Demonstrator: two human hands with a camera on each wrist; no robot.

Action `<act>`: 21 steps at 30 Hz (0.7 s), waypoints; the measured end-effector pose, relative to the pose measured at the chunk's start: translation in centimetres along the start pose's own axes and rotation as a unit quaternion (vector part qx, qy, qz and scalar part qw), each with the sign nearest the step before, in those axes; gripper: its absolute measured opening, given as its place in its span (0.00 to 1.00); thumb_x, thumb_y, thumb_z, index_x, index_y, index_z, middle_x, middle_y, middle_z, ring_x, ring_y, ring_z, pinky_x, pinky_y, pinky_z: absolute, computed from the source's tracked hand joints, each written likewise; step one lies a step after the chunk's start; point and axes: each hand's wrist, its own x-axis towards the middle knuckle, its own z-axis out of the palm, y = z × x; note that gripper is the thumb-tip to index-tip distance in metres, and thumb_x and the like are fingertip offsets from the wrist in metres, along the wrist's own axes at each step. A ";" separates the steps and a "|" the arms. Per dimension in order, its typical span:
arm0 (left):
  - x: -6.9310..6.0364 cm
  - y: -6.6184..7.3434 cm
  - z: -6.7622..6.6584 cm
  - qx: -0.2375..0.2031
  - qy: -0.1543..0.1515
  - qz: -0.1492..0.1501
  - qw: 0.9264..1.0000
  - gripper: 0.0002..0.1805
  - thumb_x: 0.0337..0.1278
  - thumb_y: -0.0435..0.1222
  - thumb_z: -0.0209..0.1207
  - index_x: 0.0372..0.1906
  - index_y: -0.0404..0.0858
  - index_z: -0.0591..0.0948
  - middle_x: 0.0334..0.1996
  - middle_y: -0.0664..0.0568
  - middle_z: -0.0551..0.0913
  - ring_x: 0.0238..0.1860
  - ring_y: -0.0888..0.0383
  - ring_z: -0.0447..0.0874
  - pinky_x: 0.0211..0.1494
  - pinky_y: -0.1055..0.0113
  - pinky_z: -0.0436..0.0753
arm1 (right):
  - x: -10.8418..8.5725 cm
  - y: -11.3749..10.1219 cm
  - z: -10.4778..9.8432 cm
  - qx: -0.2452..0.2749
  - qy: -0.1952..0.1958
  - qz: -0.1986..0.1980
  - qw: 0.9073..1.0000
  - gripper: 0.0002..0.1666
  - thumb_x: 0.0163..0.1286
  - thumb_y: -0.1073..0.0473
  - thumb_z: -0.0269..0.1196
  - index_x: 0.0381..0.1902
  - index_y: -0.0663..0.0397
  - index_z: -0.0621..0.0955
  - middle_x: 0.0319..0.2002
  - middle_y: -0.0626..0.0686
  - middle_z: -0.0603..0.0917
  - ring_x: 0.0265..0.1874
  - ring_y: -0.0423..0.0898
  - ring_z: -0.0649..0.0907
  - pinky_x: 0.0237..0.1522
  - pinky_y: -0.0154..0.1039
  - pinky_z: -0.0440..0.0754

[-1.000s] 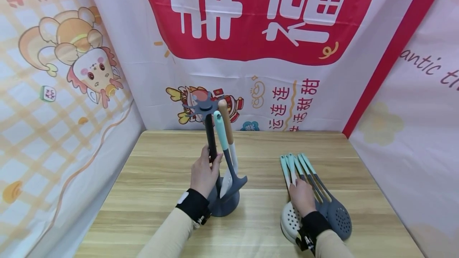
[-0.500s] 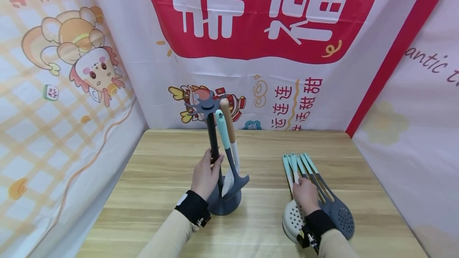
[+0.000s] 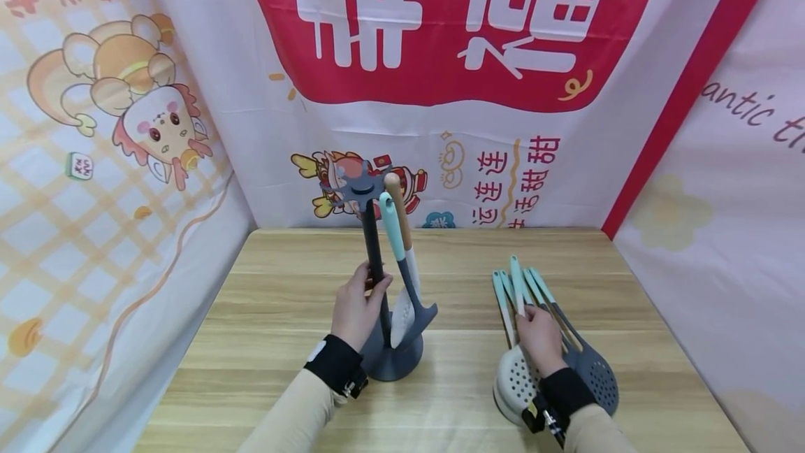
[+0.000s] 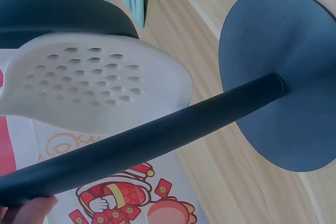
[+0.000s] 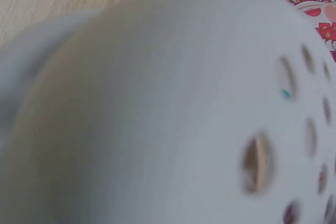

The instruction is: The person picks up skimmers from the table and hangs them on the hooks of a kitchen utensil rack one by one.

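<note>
At the table's (image 3: pixel 465 397) nine o'clock, the left hand (image 3: pixel 358 307) grips the pole of the utensil stand (image 3: pixel 397 363). Wood separates it from the right hand (image 3: pixel 541 338) at three, pinching a pale skimmer (image 3: pixel 517 375) by its handle, inside the right edge. Printed cloth (image 3: pixel 267 166) meets the far edge at twelve.

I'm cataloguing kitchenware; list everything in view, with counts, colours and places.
utensil stand: one, dark grey, left of centre
ladle-like utensil: one, grey and turquoise, on stand
perforated utensil: one, white and brown, on stand
skimmer: one, white, right side
other utensils: several overlapping, grey, white, turquoise, by skimmer
table: one, light brown, underneath
printed cloth: count unclear, mostly white, behind and beside table
left hand: one, gripping stand
right hand: one, holding a utensil handle
wristbands: two, black, left and right
sleeves: two, cream, bottom edge
</note>
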 end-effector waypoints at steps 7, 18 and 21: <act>-0.3 0.6 0.3 -0.010 0.002 0.006 1.000 0.15 0.66 0.39 0.61 0.53 0.38 0.77 0.42 0.48 0.87 0.43 0.49 0.89 0.44 0.57 0.89 | -0.7 -1.8 -1.1 0.041 0.034 -0.027 0.998 0.29 0.74 0.56 0.53 0.70 0.62 0.69 0.47 0.61 0.80 0.30 0.47 0.77 0.25 0.34 0.76; -0.5 0.5 0.7 -0.009 0.017 0.035 0.999 0.16 0.64 0.38 0.63 0.53 0.38 0.76 0.41 0.47 0.87 0.40 0.50 0.89 0.40 0.59 0.90 | -3.4 -4.9 -2.8 0.130 0.078 -0.114 0.982 0.27 0.76 0.53 0.55 0.69 0.56 0.72 0.47 0.56 0.79 0.32 0.45 0.73 0.25 0.31 0.70; -0.6 0.5 0.9 -0.010 0.022 0.048 0.999 0.16 0.63 0.38 0.64 0.52 0.38 0.77 0.40 0.46 0.87 0.39 0.50 0.89 0.38 0.60 0.90 | -4.5 -5.6 -2.9 0.157 0.103 -0.152 0.970 0.25 0.75 0.53 0.57 0.66 0.55 0.75 0.43 0.55 0.80 0.28 0.42 0.72 0.23 0.30 0.68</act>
